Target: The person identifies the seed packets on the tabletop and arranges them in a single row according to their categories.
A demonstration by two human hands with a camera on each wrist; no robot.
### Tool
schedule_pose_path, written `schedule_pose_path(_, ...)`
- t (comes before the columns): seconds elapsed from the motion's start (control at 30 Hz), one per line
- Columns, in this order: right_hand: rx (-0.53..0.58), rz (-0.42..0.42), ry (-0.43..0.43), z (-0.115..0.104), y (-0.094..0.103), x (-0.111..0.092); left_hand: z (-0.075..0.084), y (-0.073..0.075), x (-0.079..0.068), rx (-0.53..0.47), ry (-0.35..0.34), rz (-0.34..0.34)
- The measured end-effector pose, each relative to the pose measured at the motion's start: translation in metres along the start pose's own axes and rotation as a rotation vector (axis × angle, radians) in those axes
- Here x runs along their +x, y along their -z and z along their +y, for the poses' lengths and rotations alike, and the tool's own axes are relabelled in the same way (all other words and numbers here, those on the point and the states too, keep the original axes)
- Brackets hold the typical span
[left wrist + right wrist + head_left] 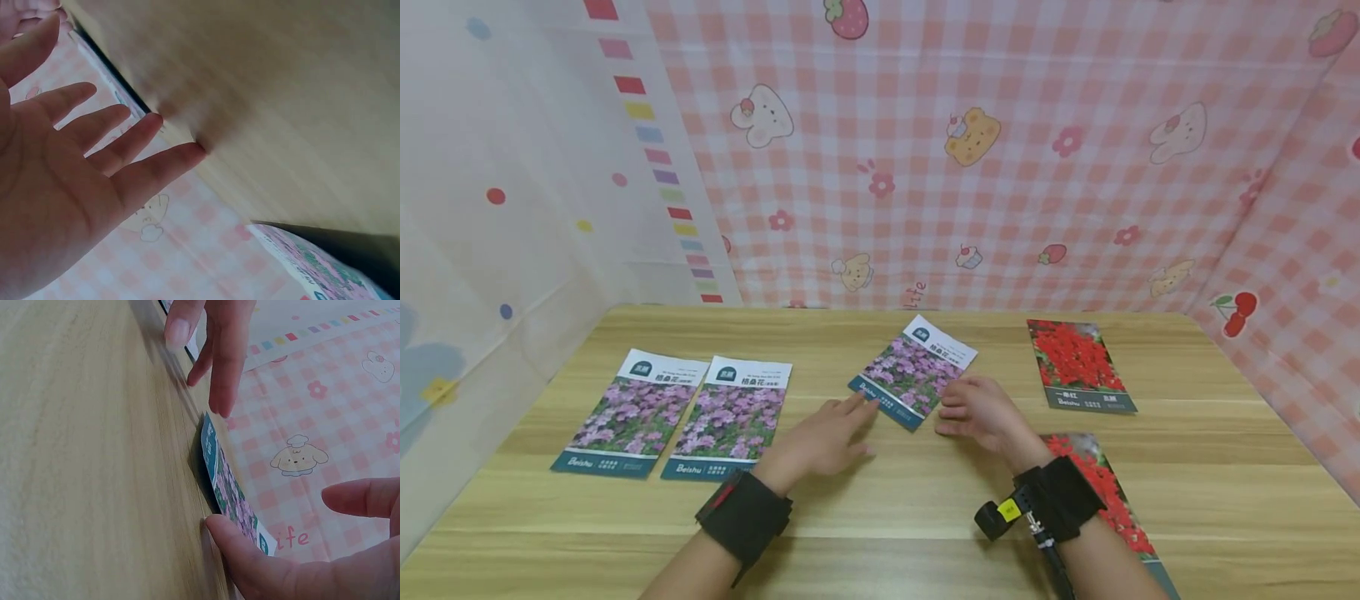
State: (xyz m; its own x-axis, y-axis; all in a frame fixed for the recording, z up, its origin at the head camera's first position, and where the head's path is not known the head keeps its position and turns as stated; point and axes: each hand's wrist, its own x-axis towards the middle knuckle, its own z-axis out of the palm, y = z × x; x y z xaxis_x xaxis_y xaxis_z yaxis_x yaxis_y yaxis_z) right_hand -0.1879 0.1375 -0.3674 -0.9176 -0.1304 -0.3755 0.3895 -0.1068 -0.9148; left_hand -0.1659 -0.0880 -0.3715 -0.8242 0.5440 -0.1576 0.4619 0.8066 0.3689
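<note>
A seed packet with pink-purple flowers [904, 375] lies turned at an angle in the middle of the table. At its lower left corner my left hand [823, 437] has its fingertips, held fairly straight and spread in the left wrist view. My right hand [985, 414] is at the packet's right edge; in the right wrist view, one of its fingers [234, 540] touches that edge while its other visible digit stands apart. Two matching packets lie side by side at left, the outer packet [632, 417] and the inner packet [730, 421], whose lower right corner is behind my left wrist.
A red-flower packet [1078, 367] lies at the back right. Another red-flower packet [1120, 508] is nearer, partly hidden under my right forearm. Patterned cloth [925, 192] walls the wooden table [880, 533] behind and at both sides.
</note>
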Motion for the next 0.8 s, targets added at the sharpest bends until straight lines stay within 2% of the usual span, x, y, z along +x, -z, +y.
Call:
schedule_pose_path(0.2, 0.025, 0.013, -0.009, 0.0, 0.0, 0.0, 0.006, -0.003, 0.006, 0.084, 0.019, 0.009)
schedule_pose_path(0.4, 0.097, 0.01, -0.021, -0.001, -0.002, -0.001, 0.014, -0.004, 0.008, 0.171, 0.074, -0.03)
schedule_pose_path(0.6, 0.169, 0.022, -0.047, 0.001, -0.006, 0.001, 0.017, -0.004, 0.008, 0.185, 0.098, -0.058)
schedule_pose_path(0.8, 0.164, 0.024, -0.071, 0.004, -0.005, 0.004, 0.019, -0.003, 0.007, 0.186, 0.101, -0.062)
